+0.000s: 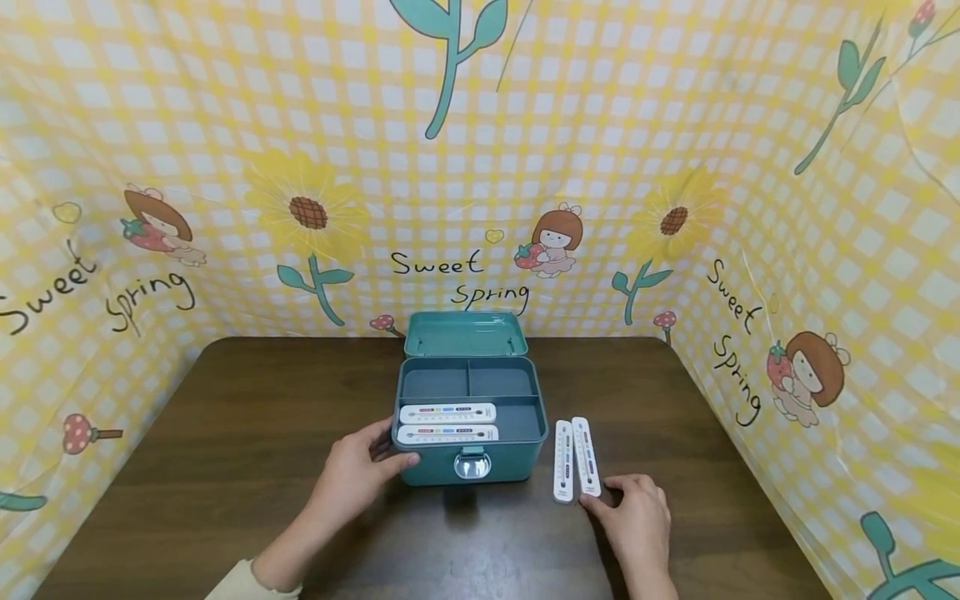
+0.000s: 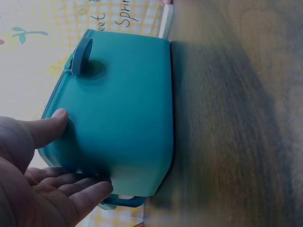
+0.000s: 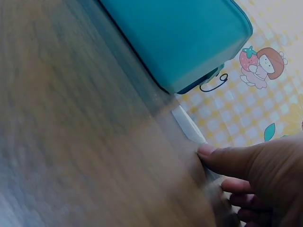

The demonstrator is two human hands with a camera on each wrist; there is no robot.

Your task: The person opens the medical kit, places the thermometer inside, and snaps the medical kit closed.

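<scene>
A teal box (image 1: 471,433) sits open in the middle of a dark wooden surface (image 1: 225,433), lid tipped back. Two white thermometers (image 1: 447,423) lie flat across its front compartment. The left hand (image 1: 358,471) rests against the box's front left corner, fingers relaxed and spread, seemingly steadying it. Just right of the box lie two more thermometers (image 1: 574,460) side by side. The right hand (image 1: 636,518) touches their near ends, fingers loosely extended, holding nothing.

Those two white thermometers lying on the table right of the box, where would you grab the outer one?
Probably by its near end, from the right: the outer thermometer lies flat with the second thermometer close along its left, while the right hand already touches that end.
</scene>
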